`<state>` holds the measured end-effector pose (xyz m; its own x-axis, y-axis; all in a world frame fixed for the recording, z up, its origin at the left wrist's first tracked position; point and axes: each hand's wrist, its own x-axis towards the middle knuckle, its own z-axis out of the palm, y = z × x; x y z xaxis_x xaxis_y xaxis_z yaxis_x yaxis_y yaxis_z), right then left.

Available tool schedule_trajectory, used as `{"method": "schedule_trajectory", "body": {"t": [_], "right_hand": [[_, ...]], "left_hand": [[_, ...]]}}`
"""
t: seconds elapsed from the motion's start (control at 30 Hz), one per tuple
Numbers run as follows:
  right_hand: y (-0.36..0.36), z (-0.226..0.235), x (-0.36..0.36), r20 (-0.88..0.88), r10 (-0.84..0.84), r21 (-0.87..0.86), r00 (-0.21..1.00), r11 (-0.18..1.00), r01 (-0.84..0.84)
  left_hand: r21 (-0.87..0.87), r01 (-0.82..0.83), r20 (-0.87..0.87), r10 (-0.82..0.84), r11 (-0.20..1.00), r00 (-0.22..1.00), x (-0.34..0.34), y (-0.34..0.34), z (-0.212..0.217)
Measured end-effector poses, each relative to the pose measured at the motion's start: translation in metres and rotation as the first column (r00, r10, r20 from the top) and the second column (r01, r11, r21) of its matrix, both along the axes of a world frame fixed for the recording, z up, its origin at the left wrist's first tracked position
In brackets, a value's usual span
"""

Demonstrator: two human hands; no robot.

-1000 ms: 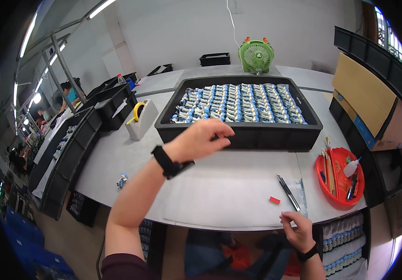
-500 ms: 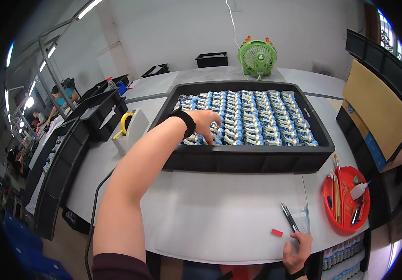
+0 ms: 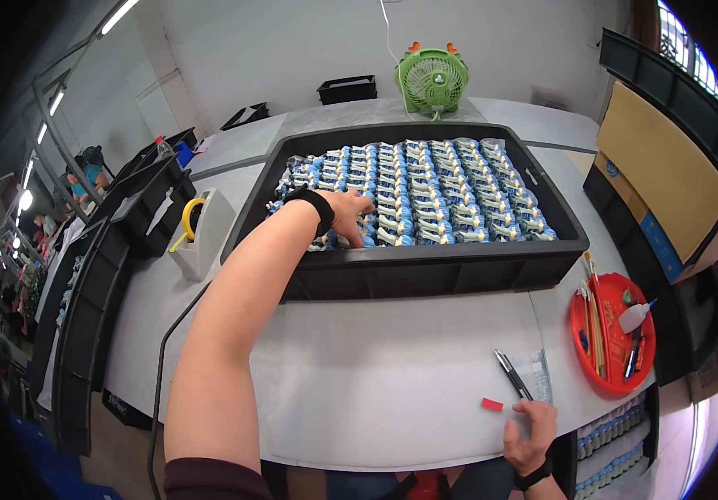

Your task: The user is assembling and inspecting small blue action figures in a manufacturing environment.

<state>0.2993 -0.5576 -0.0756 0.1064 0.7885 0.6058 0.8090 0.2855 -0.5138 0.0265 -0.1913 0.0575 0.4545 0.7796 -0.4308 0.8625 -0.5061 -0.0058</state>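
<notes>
My left hand (image 3: 345,217) reaches into the near left part of a black tray (image 3: 425,272). Its thumb and fingers are bent around a small blue-and-white figurine (image 3: 366,227) in the front row; the fingertips are partly hidden. Rows of similar figurines (image 3: 442,192) fill the tray, apparently with clear plastic between them. My right hand (image 3: 531,437) rests at the table's front edge, loosely curled, thumb apart from the fingers, holding nothing visible. Its fingertips lie beside the lower end of a black pen (image 3: 513,375). Left of the pen is a small red block (image 3: 492,405).
A red bowl (image 3: 575,333) at the right holds brushes, a pen and a small white bottle. Behind it stands a cardboard box (image 3: 659,167). A tape dispenser (image 3: 202,237) stands left of the tray, a green fan (image 3: 432,82) behind it. A black cable (image 3: 161,358) runs down the left.
The whole view has shifted, so the tray and table appear slightly further left and higher. My left hand stays at the same spot in the tray; my right hand stays beside the pen.
</notes>
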Motion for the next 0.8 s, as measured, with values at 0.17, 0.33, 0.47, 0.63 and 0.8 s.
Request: {"method": "schedule_trajectory", "body": {"t": [0.17, 0.33, 0.47, 0.63, 0.8], "right_hand": [[-0.003, 0.005, -0.002, -0.023, 0.03, -0.006, 0.999, 1.0, -0.03], [-0.003, 0.013, 0.0, -0.085, 0.061, -0.055, 0.995, 0.996, -0.065], [0.003, 0.026, 0.004, -0.142, 0.101, -0.164, 0.985, 0.979, -0.124], [0.041, 0.101, 0.003, -0.277, 0.145, -0.141, 0.95, 0.972, -0.19], [0.188, 0.182, -0.025, -0.199, 0.407, -0.211, 0.891, 0.87, -0.445]], "left_hand": [[0.03, -0.008, -0.1, 0.011, 1.0, 0.995, 0.012, -0.008, 0.002], [0.021, 0.01, -0.068, -0.008, 1.0, 0.998, 0.005, -0.002, -0.005], [0.007, 0.032, 0.043, -0.033, 0.999, 0.999, 0.002, -0.003, 0.004], [0.076, 0.056, -0.014, -0.055, 0.996, 0.998, 0.007, -0.007, 0.005], [0.073, -0.041, -0.059, 0.046, 0.996, 0.997, -0.004, -0.015, 0.004]]}}
